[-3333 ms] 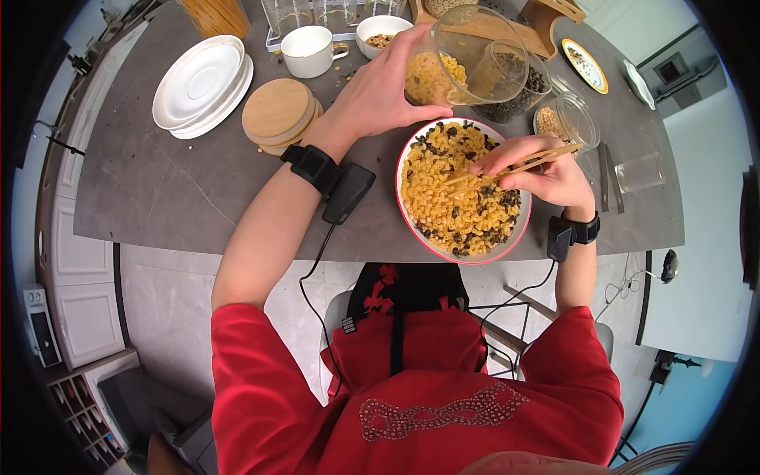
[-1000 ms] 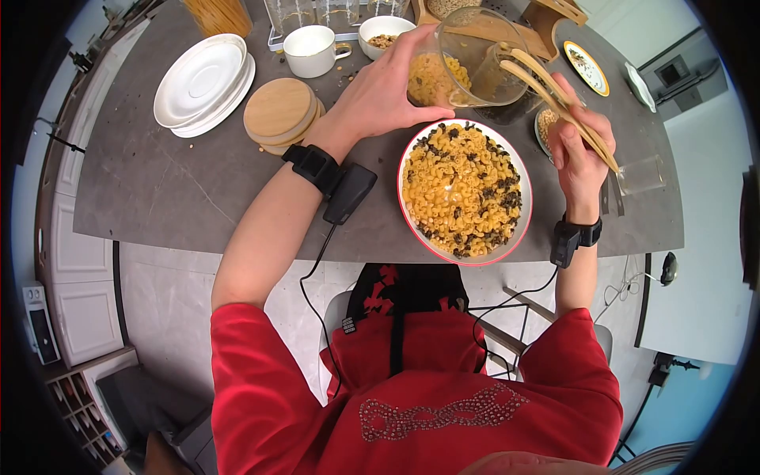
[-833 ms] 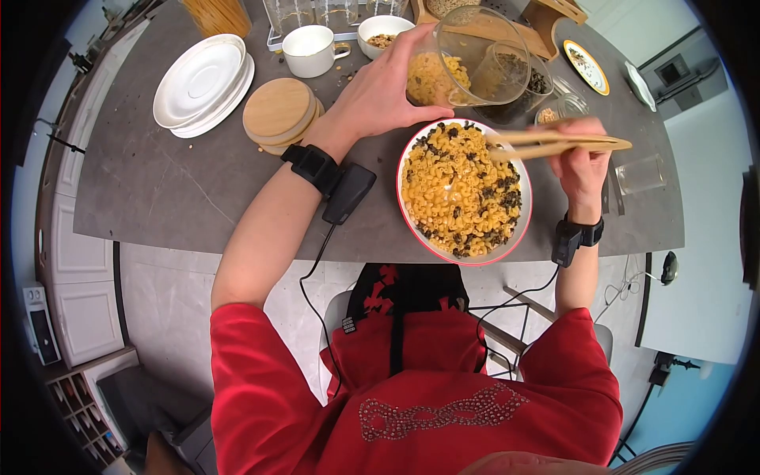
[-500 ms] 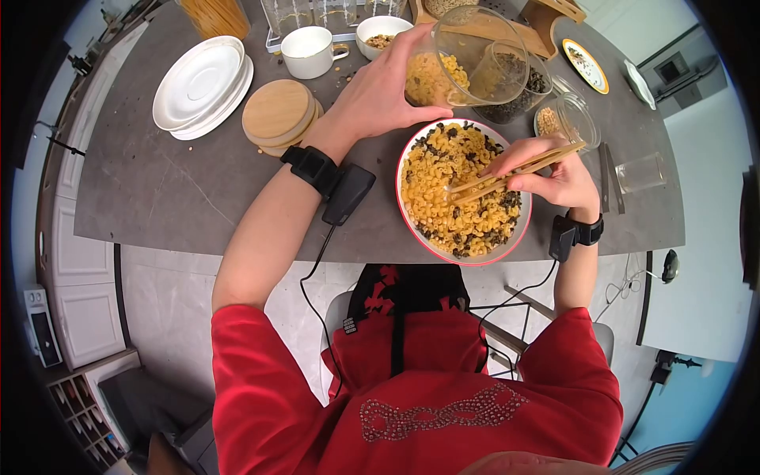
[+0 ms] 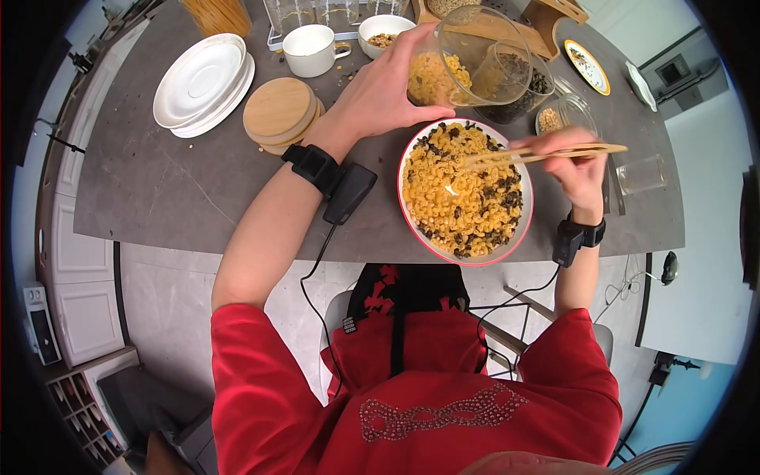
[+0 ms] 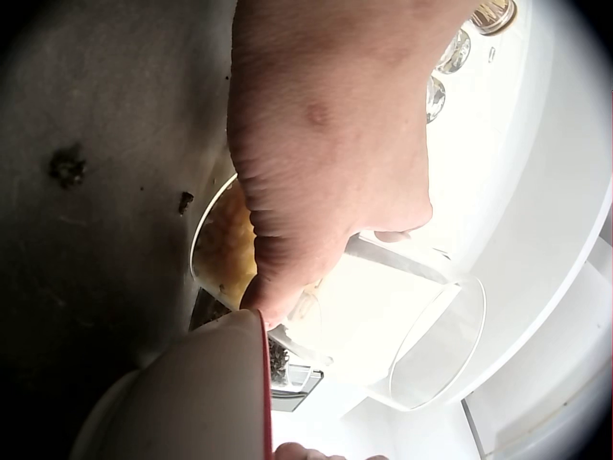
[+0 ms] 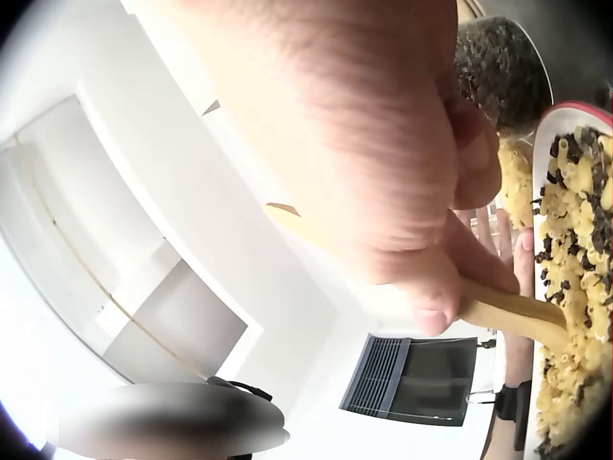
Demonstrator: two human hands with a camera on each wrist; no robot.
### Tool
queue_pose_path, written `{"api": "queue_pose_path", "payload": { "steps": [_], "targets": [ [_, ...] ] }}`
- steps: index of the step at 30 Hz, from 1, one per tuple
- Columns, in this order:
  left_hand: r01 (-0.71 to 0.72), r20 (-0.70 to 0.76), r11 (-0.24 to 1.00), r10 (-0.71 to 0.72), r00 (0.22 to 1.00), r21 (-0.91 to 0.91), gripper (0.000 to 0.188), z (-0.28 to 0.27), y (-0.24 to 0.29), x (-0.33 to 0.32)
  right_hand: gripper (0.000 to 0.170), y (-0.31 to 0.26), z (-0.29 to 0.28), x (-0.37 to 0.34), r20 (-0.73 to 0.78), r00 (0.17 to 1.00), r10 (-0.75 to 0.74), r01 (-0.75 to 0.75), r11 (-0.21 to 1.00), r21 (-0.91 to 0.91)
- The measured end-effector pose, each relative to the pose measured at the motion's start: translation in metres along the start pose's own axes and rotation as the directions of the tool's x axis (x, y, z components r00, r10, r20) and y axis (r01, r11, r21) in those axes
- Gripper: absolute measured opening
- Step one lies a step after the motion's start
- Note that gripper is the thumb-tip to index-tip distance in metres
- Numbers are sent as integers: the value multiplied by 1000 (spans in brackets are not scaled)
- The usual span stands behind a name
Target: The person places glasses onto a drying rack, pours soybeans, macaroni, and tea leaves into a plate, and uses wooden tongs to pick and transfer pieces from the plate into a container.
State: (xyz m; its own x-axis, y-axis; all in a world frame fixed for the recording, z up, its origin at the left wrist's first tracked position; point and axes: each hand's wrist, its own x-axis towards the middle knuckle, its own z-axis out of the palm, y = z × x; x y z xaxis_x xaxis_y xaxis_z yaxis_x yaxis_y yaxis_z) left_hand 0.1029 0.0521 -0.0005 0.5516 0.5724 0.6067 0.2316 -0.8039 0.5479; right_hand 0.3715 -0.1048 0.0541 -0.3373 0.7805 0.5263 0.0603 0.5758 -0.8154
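My left hand (image 5: 378, 96) grips a clear container (image 5: 484, 63) that lies tipped with yellow macaroni inside, just beyond the bowl. Its thumb reaches the red rim of the white bowl (image 6: 182, 383) in the left wrist view. The bowl is full of macaroni (image 5: 443, 210) mixed with small dark pieces. Over the bowl's right side, my right hand (image 5: 579, 176) holds wooden tongs (image 5: 499, 157), fingers and thumb round the arms. Their tips are at the macaroni in the bowl's upper part; the right wrist view shows the tongs (image 7: 512, 311) meeting the pasta.
Behind the bowl stands a jar of dark pieces (image 5: 526, 101), with a glass jar of pale grains (image 5: 550, 120) to its right. Round wooden lids (image 5: 277, 111), stacked white plates (image 5: 202, 79) and a white cup (image 5: 309, 51) sit left. An empty glass (image 5: 641, 174) lies far right.
A second ago the tongs were raised at the bowl's right; they came down into the macaroni. Since half a second ago, my right hand has shifted right, the tongs lying flatter. The left hand stays put.
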Motion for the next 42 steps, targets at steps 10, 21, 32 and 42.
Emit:
{"api": "queue_pose_path", "payload": {
  "steps": [10, 21, 32, 42],
  "targets": [
    [-43, -22, 999, 43, 999, -16, 113, 1, -3, 1, 33, 9, -6, 0, -326, 930, -168, 152, 986, -75],
    [6, 2, 1000, -6, 1000, -9, 113, -2, 2, 1, 16, -5, 2, 6, 214, 939, 268, -238, 959, -155],
    [-18, -17, 1000, 18, 1000, -8, 112, 2, -3, 0, 16, -5, 7, 9, 228, 926, 301, -253, 943, -218],
    [-54, -36, 999, 53, 998, -9, 113, 4, -7, 0, 20, -8, 10, 6, 155, 954, 255, -231, 960, -160]
  ]
}}
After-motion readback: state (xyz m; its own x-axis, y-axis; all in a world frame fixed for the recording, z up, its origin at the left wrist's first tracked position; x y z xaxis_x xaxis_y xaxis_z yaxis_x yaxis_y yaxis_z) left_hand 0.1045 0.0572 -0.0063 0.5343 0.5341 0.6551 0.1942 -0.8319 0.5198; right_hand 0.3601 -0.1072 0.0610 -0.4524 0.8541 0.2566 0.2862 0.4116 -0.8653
